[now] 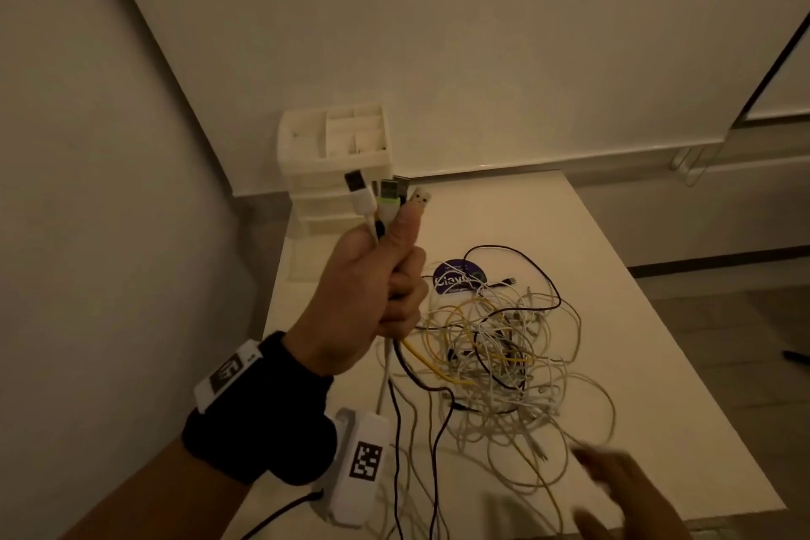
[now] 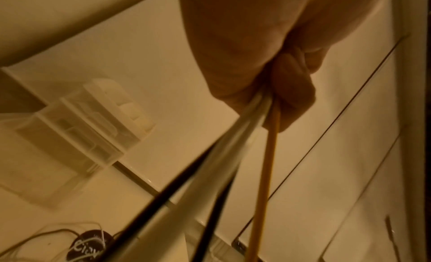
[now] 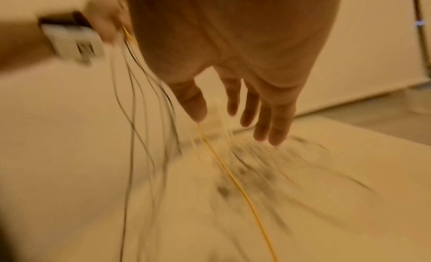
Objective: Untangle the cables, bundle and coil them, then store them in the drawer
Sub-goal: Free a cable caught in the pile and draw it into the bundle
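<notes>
My left hand is raised above the white table and grips a bunch of cable ends, whose USB plugs stick up past the thumb. White, black and yellow cables hang from this fist down to a tangled heap of cables on the table. My right hand, blurred, hovers low at the near right of the heap with fingers spread and straight, holding nothing. A white drawer organiser stands at the table's far left corner.
A dark round sticker lies on the table behind the heap. The wall runs close along the left, and the table's right edge drops to the floor. A wrist camera unit hangs below my left wrist.
</notes>
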